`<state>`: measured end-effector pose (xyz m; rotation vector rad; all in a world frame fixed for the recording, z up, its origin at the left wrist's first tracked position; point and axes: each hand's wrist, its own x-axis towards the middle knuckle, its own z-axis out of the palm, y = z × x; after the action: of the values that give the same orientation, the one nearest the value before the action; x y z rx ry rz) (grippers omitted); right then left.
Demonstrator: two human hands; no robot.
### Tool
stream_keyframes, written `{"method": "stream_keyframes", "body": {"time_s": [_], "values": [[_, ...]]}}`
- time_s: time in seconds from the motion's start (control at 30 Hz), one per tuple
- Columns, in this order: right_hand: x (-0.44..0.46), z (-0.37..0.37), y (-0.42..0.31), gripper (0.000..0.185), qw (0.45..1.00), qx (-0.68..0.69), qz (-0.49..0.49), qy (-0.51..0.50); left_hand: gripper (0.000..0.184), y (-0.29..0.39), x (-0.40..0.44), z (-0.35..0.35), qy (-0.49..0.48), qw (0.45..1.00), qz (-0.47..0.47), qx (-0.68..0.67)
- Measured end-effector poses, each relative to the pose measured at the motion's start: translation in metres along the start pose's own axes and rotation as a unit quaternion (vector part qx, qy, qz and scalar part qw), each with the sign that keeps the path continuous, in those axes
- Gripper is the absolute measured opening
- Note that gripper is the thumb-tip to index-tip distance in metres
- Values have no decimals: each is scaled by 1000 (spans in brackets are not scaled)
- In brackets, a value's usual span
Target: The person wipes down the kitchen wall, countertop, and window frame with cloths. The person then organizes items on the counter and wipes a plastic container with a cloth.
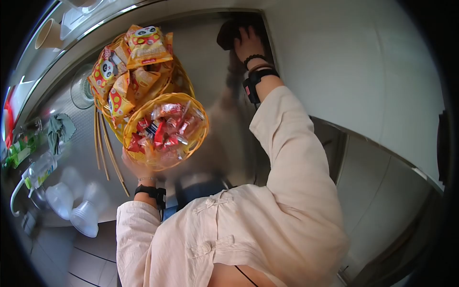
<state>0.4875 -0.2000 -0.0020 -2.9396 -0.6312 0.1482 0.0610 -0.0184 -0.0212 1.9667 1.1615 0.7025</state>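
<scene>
My left hand (135, 165) grips the near-left rim of a round yellow woven basket (204, 125), which is filled with small red and clear wrapped candies (167, 129). This basket overlaps the near edge of a larger yellow basket (184, 86) piled with orange snack packets (149, 45) printed with a panda. My right arm stretches to the far right corner of the steel counter (205, 62). There my right hand (248, 45) presses down on a dark cloth (227, 36), its fingers slightly apart over it. The cloth lies in shadow and its folds are hard to make out.
Thin wooden sticks (107, 148) and a glass dish (82, 86) lie left of the baskets. Further left are a grey-green rag (60, 132), a spray bottle (40, 170) and clear plastic cups (86, 215). A paper cup (48, 34) stands on the ledge. A white wall (344, 62) borders the right side.
</scene>
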Motion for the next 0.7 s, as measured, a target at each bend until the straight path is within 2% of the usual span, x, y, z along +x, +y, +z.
{"method": "stream_keyframes", "body": {"time_s": [0.07,0.1,0.13,0.17,0.23,0.3,0.37,0.43,0.47,0.5,0.53,0.57,0.6,0.63,0.7], "values": [[-38,1,8,49,999,27,-2,17,65,6,-3,-2,-22,994,-45,-100],[-107,13,25,49,999,32,-5,32,63,9,-4,-2,-30,986,-68,-148],[-152,8,33,50,998,49,-18,44,62,7,-2,-8,-63,997,30,32],[-196,-1,36,52,999,39,-4,19,61,5,3,-9,-88,966,130,208],[-279,-12,53,51,996,79,18,-24,60,5,4,-10,-100,961,159,204],[-341,-14,68,50,992,65,87,-58,58,22,5,-14,-122,960,181,176],[-373,-10,70,49,989,70,129,-11,57,42,6,-20,-151,956,191,165],[-379,2,35,47,981,45,183,36,55,40,0,-22,-100,876,321,346],[-384,13,9,46,989,1,130,70,56,30,-1,-20,-120,901,288,303],[-381,-2,-28,42,992,51,115,-6,56,27,-1,-19,-119,900,295,299],[-389,23,-54,41,984,146,89,-45,56,25,-1,-17,-132,931,234,248],[-401,14,-84,40,996,80,-33,31,56,22,-3,-18,-147,955,170,196],[-412,2,-109,38,995,82,-48,-4,55,20,-4,-17,-150,959,160,181],[-419,12,-119,39,986,138,-87,43,54,19,-6,-17,-153,963,150,166],[-428,19,-110,39,983,144,-103,53,51,7,-2,-15,-151,955,175,185]]}}
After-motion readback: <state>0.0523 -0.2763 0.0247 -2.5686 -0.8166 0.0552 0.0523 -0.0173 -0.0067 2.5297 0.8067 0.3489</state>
